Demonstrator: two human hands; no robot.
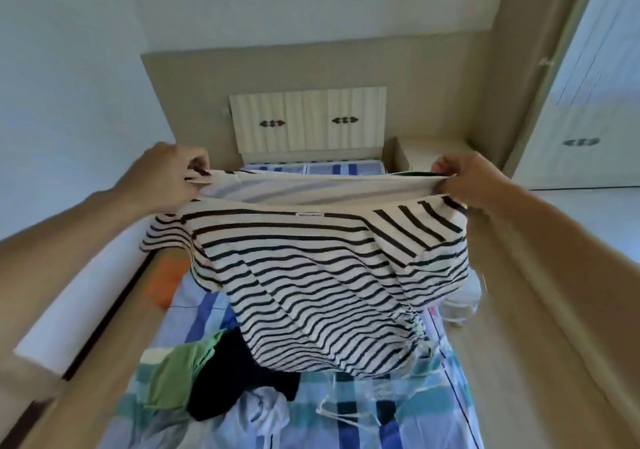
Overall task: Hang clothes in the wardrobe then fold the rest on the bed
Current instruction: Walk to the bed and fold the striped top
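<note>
A white shirt with black stripes (311, 275) hangs spread in the air above the bed (446, 379). My left hand (169, 178) pinches its top edge on the left, and my right hand (471, 178) pinches the same edge on the right, so the cloth is stretched between them. Its lower part droops toward the bed. Below it lie a green garment (176, 372), a dark navy garment (235, 379) and a pale white garment (266, 414) in a loose pile. A clear plastic hanger (343, 410) rests on the sheet.
The bed has a blue checked sheet and a cream headboard (308, 119). An orange item (166, 282) lies at the left edge. A white wardrobe door (581, 109) stands at the right, with a bedside cabinet (426, 152) by the headboard. Wooden bed rails run along both sides.
</note>
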